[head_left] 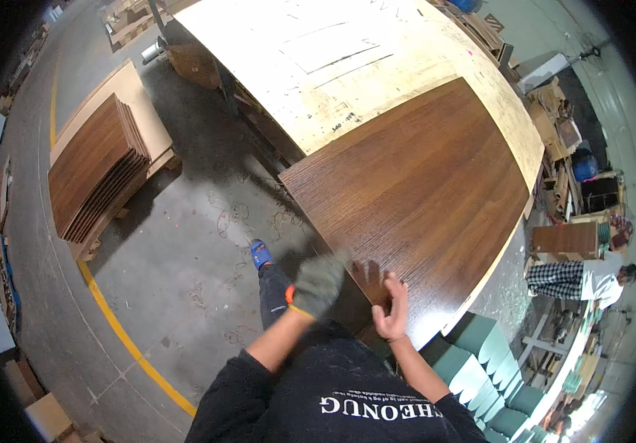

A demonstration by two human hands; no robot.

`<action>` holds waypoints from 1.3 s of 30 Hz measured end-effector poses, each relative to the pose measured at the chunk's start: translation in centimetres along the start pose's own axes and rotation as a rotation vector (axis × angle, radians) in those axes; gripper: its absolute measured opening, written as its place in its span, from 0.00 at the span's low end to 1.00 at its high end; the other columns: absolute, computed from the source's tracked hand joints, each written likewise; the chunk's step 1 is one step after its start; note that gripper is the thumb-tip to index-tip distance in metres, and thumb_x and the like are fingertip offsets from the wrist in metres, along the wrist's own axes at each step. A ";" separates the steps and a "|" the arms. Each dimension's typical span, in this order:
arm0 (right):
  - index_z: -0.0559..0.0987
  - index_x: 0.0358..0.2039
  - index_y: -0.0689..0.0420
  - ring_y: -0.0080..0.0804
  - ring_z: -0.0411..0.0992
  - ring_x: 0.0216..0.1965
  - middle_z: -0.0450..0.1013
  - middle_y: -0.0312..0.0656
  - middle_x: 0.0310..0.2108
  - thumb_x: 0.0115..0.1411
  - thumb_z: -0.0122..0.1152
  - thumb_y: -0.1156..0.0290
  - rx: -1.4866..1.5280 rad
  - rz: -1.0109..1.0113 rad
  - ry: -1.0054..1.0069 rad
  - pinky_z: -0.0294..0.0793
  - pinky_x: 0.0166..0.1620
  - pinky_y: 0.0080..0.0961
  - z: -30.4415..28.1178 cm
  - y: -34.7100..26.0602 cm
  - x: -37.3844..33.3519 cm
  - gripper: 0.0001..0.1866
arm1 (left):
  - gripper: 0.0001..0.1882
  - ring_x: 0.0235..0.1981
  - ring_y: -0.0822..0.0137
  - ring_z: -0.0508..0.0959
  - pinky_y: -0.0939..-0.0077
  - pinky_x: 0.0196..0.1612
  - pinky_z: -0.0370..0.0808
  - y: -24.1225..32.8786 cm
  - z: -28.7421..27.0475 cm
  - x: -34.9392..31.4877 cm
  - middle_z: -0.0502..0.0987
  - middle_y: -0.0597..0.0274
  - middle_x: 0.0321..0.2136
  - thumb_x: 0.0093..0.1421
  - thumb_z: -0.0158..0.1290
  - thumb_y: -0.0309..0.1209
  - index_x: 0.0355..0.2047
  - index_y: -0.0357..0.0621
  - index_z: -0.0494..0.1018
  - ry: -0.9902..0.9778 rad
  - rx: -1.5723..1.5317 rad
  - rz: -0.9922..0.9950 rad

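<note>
A large dark brown wood-grain panel (421, 192) lies flat on a pale wooden worktable (310, 81). My left hand (318, 284), in a grey work glove with a yellow cuff edge, is just off the panel's near left edge. Motion smears its fingers, so their grip cannot be made out. An orange patch shows by its wrist. My bare right hand (394, 310) is at the panel's near edge with thumb and fingers apart, holding nothing. Its dark reflection shows on the glossy surface; whether it touches the panel is unclear.
Similar brown panels (96, 166) are stacked on a pallet to the left. Green blocks (480, 354) stand at the near right. Another person (599, 279) bends by a bench at the far right. A yellow line (133, 347) crosses the grey floor.
</note>
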State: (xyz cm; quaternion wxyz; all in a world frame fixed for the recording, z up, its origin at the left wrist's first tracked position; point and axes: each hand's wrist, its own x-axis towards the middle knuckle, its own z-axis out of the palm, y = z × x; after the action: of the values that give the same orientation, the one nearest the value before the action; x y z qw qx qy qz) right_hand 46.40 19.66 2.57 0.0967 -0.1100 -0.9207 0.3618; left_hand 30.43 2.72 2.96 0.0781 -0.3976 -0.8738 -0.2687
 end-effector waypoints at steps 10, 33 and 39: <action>0.68 0.50 0.60 0.55 0.57 0.59 0.59 0.56 0.57 0.42 0.43 0.83 -0.289 0.337 0.165 0.56 0.61 0.44 -10.1 5.0 -11.5 0.30 | 0.22 0.22 0.48 0.73 0.57 0.25 0.69 -11.0 -3.6 5.9 0.73 0.50 0.22 0.47 0.52 0.34 0.43 0.42 0.66 0.294 0.083 -0.107; 0.51 0.64 0.52 0.48 0.35 0.68 0.39 0.48 0.67 0.44 0.62 0.72 -0.689 0.082 -0.602 0.35 0.66 0.52 -7.4 3.6 -6.5 0.47 | 0.25 0.23 0.59 0.77 0.67 0.24 0.74 -7.0 1.8 0.8 0.76 0.49 0.42 0.58 0.45 0.31 0.58 0.45 0.62 -0.054 0.416 0.003; 0.50 0.64 0.58 0.45 0.40 0.68 0.42 0.48 0.67 0.44 0.57 0.76 -0.654 -0.009 -0.373 0.40 0.65 0.51 0.0 -2.1 -3.7 0.45 | 0.26 0.30 0.54 0.78 0.62 0.30 0.73 3.1 -3.8 -3.9 0.77 0.52 0.31 0.58 0.44 0.32 0.57 0.41 0.59 -0.650 -0.170 0.070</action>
State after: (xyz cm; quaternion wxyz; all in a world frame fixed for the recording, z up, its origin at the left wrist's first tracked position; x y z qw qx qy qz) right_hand 49.67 17.14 3.70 -0.1115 -0.0630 -0.9898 0.0620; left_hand 35.07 -0.13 6.06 -0.2289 -0.4973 -0.8133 -0.1971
